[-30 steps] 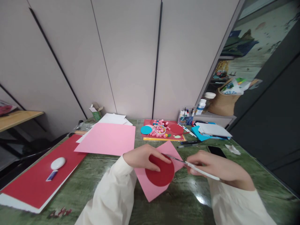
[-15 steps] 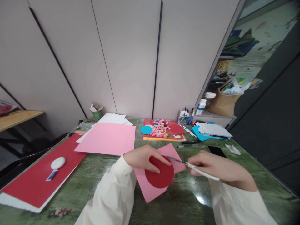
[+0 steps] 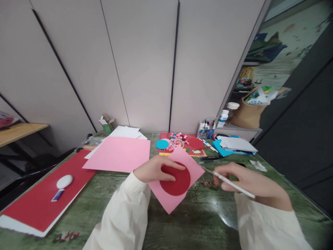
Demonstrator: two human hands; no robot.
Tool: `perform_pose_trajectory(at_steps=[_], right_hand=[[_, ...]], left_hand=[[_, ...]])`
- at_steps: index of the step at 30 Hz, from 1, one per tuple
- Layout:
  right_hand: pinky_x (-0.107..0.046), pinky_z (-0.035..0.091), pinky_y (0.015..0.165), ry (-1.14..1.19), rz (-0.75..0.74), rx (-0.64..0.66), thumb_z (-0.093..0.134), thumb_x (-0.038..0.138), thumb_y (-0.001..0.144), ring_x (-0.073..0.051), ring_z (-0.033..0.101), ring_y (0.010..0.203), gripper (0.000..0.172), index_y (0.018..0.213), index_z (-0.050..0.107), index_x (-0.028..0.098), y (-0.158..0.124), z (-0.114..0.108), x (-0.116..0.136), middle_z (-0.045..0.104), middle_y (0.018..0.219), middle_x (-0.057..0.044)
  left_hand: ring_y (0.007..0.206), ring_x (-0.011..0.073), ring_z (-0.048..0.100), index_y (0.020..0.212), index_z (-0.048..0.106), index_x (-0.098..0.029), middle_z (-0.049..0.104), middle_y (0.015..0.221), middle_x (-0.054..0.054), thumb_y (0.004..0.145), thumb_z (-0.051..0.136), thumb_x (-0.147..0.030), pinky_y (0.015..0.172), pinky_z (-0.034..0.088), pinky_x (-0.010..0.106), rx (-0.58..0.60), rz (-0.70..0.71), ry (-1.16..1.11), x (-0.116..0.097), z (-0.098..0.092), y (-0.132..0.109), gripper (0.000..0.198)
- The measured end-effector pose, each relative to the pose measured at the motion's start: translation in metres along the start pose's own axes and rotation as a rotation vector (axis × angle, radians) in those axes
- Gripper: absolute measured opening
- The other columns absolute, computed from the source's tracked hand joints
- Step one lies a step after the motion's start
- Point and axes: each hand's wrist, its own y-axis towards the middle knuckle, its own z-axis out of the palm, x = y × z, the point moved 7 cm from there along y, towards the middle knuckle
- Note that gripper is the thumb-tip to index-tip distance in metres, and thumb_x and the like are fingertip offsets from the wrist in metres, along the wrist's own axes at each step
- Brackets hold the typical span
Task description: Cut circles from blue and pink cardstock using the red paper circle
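Observation:
My left hand (image 3: 160, 169) is closed on a red paper circle (image 3: 179, 185) laid over a square of pink paper (image 3: 169, 205). Its thumb and fingers press on the circle, and the pink corners stick out around it. Both sheets are held tilted above the table. To the right, my right hand (image 3: 241, 177) grips white-handled scissors (image 3: 234, 185), seen nearly edge-on. The thin, blurred blades point left, close to the pink square's right corner. Whether they touch the paper I cannot tell.
A large pink sheet (image 3: 122, 154) and a red sheet (image 3: 49, 189) with a white oval object (image 3: 64, 181) lie left. Behind the hands are a blue circle (image 3: 162, 144) and small pink pieces. Pens (image 3: 212, 158), a marker box (image 3: 206, 131) and stacked paper (image 3: 238, 144) are at right.
The red circle and pink square have been lifted and turned, with the pink top corner now further back. My right hand has drawn right with the scissors, which no longer overlap the pink paper.

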Motion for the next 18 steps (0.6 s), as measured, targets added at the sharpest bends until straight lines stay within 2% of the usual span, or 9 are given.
perform_pose_trajectory(at_steps=[5,9,12,18], right_hand=[[-0.022,0.034,0.047,0.264,0.047,-0.280,0.054,0.042,0.078,-0.010,0.041,0.050,0.026,0.074,0.051,0.016,0.017,0.002,0.005,0.045,0.057,0.003],[-0.024,0.038,0.054,0.290,0.035,-0.486,0.056,0.040,0.077,-0.013,0.048,0.060,0.025,0.081,0.057,0.015,0.035,0.007,0.011,0.055,0.069,-0.001],[-0.024,0.039,0.057,0.276,-0.006,-0.445,0.058,0.036,0.075,-0.014,0.050,0.064,0.022,0.080,0.059,0.014,0.045,0.012,0.013,0.058,0.072,-0.002],[-0.019,0.033,0.045,0.420,0.005,-0.276,0.058,0.026,0.075,-0.008,0.043,0.049,0.012,0.077,0.056,0.014,0.050,0.027,0.007,0.050,0.058,0.003]], left_hand=[[0.094,0.0179,0.060,0.112,0.060,-0.022,0.065,0.109,0.004,0.070,0.063,-0.019,0.082,0.047,0.027,-0.069,0.003,-0.036,-0.001,0.002,0.005,0.042],[0.091,0.0169,0.061,0.112,0.060,-0.024,0.066,0.106,0.002,0.071,0.062,-0.019,0.082,0.046,0.027,-0.107,-0.003,0.037,0.000,0.007,0.010,0.042],[0.094,0.0170,0.060,0.112,0.060,-0.026,0.065,0.109,0.001,0.070,0.063,-0.018,0.084,0.044,0.027,-0.108,0.011,0.064,-0.001,0.009,0.011,0.043],[0.094,0.0158,0.060,0.112,0.060,-0.026,0.064,0.110,0.000,0.069,0.063,-0.016,0.082,0.044,0.024,-0.076,0.067,0.076,-0.004,0.010,0.010,0.045]])
